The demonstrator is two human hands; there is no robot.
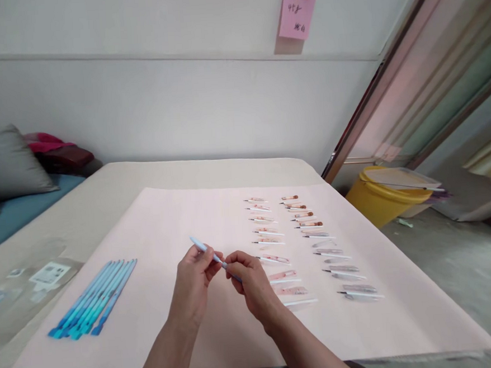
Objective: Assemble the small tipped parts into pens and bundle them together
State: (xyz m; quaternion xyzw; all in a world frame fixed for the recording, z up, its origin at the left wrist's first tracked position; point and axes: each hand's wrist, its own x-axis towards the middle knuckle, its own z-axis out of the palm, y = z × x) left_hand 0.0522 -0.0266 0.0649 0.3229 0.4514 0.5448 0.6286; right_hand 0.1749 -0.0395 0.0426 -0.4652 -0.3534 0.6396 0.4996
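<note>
Well to the right of the right hand (pixel 248 274) stands a yellow bin (pixel 375 200), contents hidden. Left of the left hand (pixel 193 274) lie a clear plastic bag (pixel 28 284) and, nearer, bundled blue sticks (pixel 94 300). Both hands, fingers closed, pinch one light-blue pen (pixel 198 244) between them.

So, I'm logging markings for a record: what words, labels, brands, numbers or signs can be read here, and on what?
"45", then a mark that could be "g" or "8": handwritten, upper line of the pink note on the wall.
Same note, lower line: handwriting too unclear to read.
White label on the clear packaging: print too small and blurred.
Light-blue pen: no legible lettering.
</note>
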